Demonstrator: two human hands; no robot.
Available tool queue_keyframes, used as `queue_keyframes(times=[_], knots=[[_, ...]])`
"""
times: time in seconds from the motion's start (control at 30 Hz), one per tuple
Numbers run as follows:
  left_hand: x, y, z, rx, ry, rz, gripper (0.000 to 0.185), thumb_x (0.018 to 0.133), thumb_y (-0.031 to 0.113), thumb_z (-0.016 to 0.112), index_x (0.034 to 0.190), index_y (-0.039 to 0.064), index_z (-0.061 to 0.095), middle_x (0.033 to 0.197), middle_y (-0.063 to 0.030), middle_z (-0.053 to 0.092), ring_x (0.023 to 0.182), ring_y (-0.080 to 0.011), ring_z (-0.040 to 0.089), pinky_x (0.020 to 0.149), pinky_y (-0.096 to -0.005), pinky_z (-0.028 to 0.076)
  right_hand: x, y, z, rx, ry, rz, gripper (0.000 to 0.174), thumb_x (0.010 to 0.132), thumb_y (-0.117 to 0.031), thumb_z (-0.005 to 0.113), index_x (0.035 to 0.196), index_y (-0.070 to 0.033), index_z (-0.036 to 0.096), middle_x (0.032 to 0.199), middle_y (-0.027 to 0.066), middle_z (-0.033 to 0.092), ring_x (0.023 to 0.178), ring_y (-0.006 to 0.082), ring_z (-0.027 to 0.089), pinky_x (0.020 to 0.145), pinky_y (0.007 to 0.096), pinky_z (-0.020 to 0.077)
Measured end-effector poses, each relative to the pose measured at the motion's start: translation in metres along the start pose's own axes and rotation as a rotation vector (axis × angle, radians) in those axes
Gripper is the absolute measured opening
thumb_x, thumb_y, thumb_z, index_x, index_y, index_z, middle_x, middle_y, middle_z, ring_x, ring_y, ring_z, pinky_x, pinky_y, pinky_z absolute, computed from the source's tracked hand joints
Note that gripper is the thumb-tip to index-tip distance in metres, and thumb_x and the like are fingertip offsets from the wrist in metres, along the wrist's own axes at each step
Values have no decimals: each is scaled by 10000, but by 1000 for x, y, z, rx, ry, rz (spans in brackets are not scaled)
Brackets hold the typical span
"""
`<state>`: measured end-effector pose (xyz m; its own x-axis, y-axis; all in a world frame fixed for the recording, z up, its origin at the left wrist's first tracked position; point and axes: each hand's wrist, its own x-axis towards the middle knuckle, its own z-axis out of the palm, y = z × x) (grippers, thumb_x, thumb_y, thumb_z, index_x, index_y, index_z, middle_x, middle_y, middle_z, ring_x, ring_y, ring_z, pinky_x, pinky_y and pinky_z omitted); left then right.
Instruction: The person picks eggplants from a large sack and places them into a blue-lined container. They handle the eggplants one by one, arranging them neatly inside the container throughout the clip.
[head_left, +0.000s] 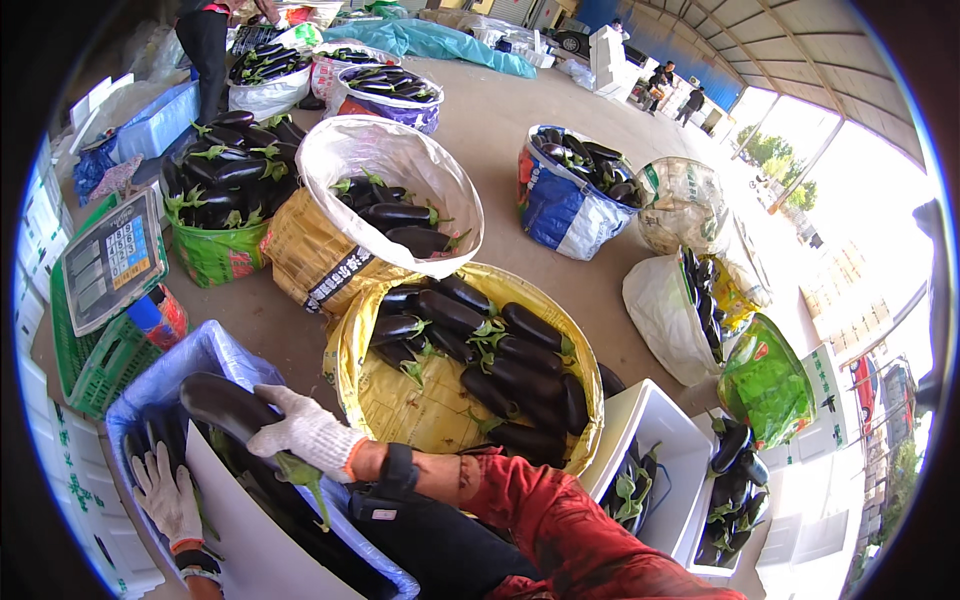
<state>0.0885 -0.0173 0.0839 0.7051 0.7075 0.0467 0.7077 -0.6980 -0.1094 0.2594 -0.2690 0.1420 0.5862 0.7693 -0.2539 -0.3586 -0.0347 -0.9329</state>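
In a white work glove, my right hand (304, 431) grips a large dark purple eggplant (225, 405) near its green stem end. It hangs over a box lined with blue plastic film (217, 349). My gloved left hand (165, 495) lies with fingers spread on eggplants along the box's left side. A white sheet (262, 536) stands lengthwise inside the box, with eggplants on both sides of it. Just beyond my right arm is a round yellow woven-plastic container (397, 427), with many eggplants lying mostly at its far and right sides.
A scale display (112, 255) stands over a green plastic crate (112, 375) at left. A tall white-lined sack (322, 247) of eggplants leans behind the yellow container. White foam boxes (675, 442) with eggplants stand at right. Another person (202, 52) stands at the far left.
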Motion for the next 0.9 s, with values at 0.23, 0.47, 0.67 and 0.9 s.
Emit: queue_keyframes(times=[0.23, 0.47, 0.67, 0.9], knots=[[0, -3, 9, -61, 66, 10, 531, 949, 341, 509, 1461, 201, 476, 1489, -115, 470, 1471, -306, 283, 1151, -601, 205, 84, 49, 128, -1003, 215, -252, 716, 879, -250, 648, 1487, -19, 349, 1519, 294, 340, 1284, 430, 497, 1058, 434, 438], [0, -14, 24, -31, 350, 147, 476, 910, 340, 546, 1356, 178, 569, 1338, -115, 562, 1354, -331, 413, 1030, -590, 323, 119, 107, 134, -639, 205, -217, 791, 780, -237, 756, 1437, 22, 401, 1413, 273, 464, 1211, 406, 551, 1025, 427, 458], [1, -16, 20, -49, 266, 138, 497, 912, 319, 535, 1388, 173, 544, 1373, -133, 553, 1368, -347, 407, 1047, -621, 300, 120, 108, 138, -834, 163, -296, 835, 805, -307, 739, 1468, 1, 336, 1312, 266, 516, 1194, 418, 551, 991, 461, 479], [3, -16, 16, -19, 201, 133, 522, 908, 322, 545, 1411, 188, 513, 1395, -115, 549, 1391, -328, 381, 1059, -553, 292, 111, 109, 132, -536, 161, -177, 869, 777, -291, 770, 1471, 18, 347, 1331, 293, 513, 1217, 423, 544, 1010, 419, 471]])
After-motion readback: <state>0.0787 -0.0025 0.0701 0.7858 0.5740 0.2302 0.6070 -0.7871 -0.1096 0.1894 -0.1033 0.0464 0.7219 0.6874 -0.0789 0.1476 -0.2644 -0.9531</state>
